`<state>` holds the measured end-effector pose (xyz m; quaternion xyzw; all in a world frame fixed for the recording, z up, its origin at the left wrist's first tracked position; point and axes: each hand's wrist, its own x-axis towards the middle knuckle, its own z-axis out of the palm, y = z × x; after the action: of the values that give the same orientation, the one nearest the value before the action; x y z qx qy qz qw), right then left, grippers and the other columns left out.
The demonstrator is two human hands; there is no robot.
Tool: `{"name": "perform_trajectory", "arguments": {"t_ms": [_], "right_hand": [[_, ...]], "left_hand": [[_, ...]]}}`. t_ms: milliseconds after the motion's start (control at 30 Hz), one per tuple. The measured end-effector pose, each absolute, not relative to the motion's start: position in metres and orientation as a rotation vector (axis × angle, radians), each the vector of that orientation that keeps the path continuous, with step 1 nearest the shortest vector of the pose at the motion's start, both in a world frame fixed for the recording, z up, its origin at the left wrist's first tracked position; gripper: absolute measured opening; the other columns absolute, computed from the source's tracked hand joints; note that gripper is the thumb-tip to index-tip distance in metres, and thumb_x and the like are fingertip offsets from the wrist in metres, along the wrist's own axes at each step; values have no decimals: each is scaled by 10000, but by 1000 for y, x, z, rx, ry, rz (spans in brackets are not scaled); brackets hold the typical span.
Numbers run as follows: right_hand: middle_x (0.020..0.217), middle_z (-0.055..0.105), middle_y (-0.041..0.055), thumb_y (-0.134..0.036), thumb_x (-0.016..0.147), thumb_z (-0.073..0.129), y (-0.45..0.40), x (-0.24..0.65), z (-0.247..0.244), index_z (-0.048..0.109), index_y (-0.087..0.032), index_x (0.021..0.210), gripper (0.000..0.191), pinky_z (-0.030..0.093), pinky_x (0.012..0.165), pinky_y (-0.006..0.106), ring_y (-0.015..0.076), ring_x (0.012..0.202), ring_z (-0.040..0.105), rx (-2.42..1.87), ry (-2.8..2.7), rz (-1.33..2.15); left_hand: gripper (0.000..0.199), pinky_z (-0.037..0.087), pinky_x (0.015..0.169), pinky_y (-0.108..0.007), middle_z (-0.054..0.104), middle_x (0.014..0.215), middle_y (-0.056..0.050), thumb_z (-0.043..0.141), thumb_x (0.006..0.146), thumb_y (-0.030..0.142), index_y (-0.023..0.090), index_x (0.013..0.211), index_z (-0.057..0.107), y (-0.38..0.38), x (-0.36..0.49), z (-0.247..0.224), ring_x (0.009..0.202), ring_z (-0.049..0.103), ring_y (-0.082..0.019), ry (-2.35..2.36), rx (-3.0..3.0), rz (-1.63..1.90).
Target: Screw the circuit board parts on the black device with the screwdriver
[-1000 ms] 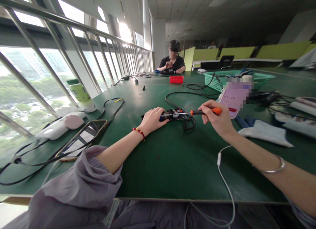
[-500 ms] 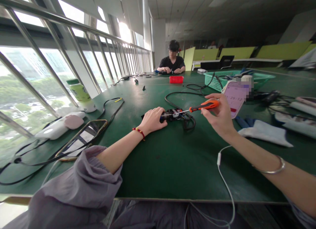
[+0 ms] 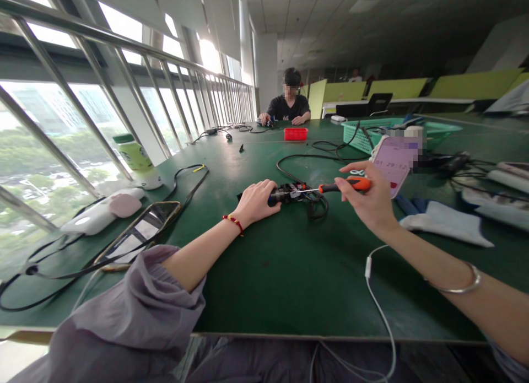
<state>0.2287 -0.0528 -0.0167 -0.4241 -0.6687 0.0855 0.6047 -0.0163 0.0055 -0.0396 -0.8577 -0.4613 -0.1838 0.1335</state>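
Observation:
My left hand (image 3: 259,198) is wrapped over one end of a black device (image 3: 289,192) with exposed inner parts, holding it down on the green table. In my right hand (image 3: 367,198) is a screwdriver (image 3: 345,185) with an orange and black handle, held between thumb and fingers. Its thin metal shaft points left, and the tip reaches the open part of the device; whether it sits in a screw is too small to tell. A black cable (image 3: 320,206) loops beside the device's right end.
A phone (image 3: 394,162) leans by a green basket (image 3: 359,136) at right, near blue-and-white cloth pieces (image 3: 448,223). A red box (image 3: 295,134) stands farther back, before a seated person (image 3: 289,103). At left lie another phone (image 3: 138,234), a white device (image 3: 99,211) and a green-capped bottle (image 3: 138,161).
My right hand has shifted slightly, and the screwdriver is now lower and more level, with its tip still at the device. Across the table, the person's hands have moved apart.

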Motion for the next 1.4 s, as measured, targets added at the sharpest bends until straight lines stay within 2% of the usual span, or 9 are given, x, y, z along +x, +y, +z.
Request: {"name": "perform_trajectory", "arguments": {"t_ms": [67,200,400,567,733,933,1100,1267,1400], "right_hand": [[759,558,-15,-280,762,641,-54,228,-16,531,-233,927,204,474,602,279,117,593,559,-970,-1552,175],[914,580,23,-204,721,654,-55,225,-16,490,-248,1029,352,498,719,312,163,796,617,-845,-1531,73],[648,556,-30,-325,771,639,-58,225,-16,540,-237,870,165,425,535,271,129,559,538,-999,-1593,69],[863,590,26,-222,737,643,-57,223,-18,509,-239,1004,300,497,744,321,172,799,616,-831,-1573,-18],[669,544,-21,-275,784,624,-60,224,-18,543,-244,898,143,454,591,292,132,578,534,-970,-1638,27],[909,580,36,-204,737,631,-61,223,-16,513,-247,996,287,492,719,326,176,793,606,-809,-1557,-55],[723,582,-8,-280,780,624,-61,224,-17,538,-239,830,107,459,647,314,142,627,565,-955,-1623,-59],[823,586,12,-219,731,643,-54,225,-20,524,-224,966,264,491,701,320,165,757,596,-814,-1590,-111],[611,519,-45,-279,775,633,-53,226,-20,537,-231,925,184,461,603,306,136,567,547,-934,-1641,-5]], "left_hand": [[328,453,793,-335,617,1012,-67,553,782,380,190,1049,529,5,-16,-40,931,591,-239,-1328,-2485,-534],[321,452,781,-335,618,1007,-66,557,795,391,192,1045,530,4,-15,-39,922,593,-238,-1342,-2474,-535],[331,452,767,-333,621,1008,-66,561,810,421,194,1050,528,4,-14,-39,919,597,-238,-1380,-2469,-512],[315,454,753,-333,627,994,-63,556,820,429,194,1028,543,6,-15,-41,893,606,-237,-1374,-2487,-535],[310,451,712,-317,630,980,-54,577,806,429,196,1009,549,5,-16,-40,878,608,-231,-1363,-2500,-554],[314,448,718,-316,625,994,-59,579,811,431,195,1015,545,4,-15,-37,894,603,-233,-1322,-2502,-527],[318,455,718,-318,623,996,-60,571,823,427,188,1032,543,5,-15,-38,892,604,-233,-1318,-2516,-528],[339,473,739,-333,629,1028,-66,526,860,443,174,1066,538,7,-15,-39,922,602,-241,-1327,-2529,-481],[350,478,772,-343,630,1053,-75,503,874,440,170,1095,525,7,-15,-39,959,591,-245,-1330,-2530,-431]]}}
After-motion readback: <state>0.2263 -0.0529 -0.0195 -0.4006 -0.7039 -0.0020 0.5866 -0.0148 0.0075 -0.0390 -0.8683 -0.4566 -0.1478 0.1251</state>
